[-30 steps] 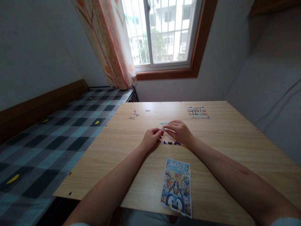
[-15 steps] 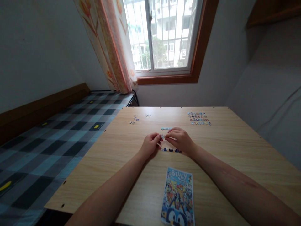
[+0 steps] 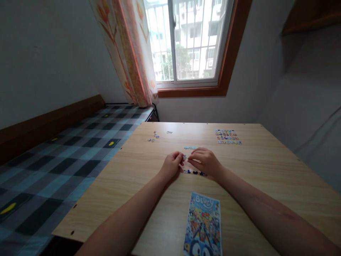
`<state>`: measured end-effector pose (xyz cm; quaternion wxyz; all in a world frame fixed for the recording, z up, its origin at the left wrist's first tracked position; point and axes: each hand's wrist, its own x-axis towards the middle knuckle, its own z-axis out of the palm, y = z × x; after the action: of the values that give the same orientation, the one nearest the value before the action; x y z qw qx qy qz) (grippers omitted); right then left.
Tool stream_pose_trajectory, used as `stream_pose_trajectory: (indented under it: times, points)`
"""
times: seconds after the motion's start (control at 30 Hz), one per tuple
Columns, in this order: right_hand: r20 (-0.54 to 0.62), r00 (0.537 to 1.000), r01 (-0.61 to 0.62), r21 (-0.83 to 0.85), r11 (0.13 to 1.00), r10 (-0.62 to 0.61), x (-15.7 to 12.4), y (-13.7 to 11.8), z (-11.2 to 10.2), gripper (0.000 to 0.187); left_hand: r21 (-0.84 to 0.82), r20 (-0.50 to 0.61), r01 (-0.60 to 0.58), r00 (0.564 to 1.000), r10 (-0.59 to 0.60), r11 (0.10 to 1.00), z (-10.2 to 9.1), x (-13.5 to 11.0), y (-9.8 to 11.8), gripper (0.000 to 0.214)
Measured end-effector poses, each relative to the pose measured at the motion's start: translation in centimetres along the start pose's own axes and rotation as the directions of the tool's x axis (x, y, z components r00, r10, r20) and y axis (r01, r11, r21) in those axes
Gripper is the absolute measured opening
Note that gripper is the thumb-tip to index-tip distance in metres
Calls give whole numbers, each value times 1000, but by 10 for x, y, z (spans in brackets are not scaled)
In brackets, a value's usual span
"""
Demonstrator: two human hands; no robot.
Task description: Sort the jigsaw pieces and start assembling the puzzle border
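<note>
Between the thumb and fingers of my left hand [image 3: 171,164] is a small light-coloured jigsaw piece [image 3: 184,156], held just above the table. My right hand [image 3: 204,160] hovers close on its right, fingers bent and a little apart, with nothing visible in them and a narrow gap to the piece. Beyond the hands lies a light-blue strip of jigsaw pieces [image 3: 190,147], partly covered by the right hand. Nearer me, a dark-blue and white strip of pieces [image 3: 195,172] runs below both hands. A picture card [image 3: 204,220] printed "Bluey" lies flat in front of me.
Several rows of jigsaw pieces [image 3: 227,137] lie at the table's far right. A few loose pieces [image 3: 156,136] are scattered at the far left. A bed with a checked cover [image 3: 87,142] stands left of the wooden table [image 3: 253,170]. Behind are a curtain [image 3: 130,53] and a window [image 3: 195,42].
My right fingertips have drawn slightly away from the jigsaw piece, which stays in my left hand. The view has shifted a little, so everything sits slightly lower and further right.
</note>
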<state>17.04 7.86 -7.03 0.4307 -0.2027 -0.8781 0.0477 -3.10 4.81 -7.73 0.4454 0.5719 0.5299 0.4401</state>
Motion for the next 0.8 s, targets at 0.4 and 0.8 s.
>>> stream_pose_trajectory:
  times: [0.4,0.8]
  points:
    - [-137,964,-243,-108,964,228,-10,17,-6,18,865,-343,318,939,-5,388,-87,14,12,32]
    - [-312,750,-601,49,798,584,-26,46,-13,31,906,-304,287,953,4,311,-92,33,3,33]
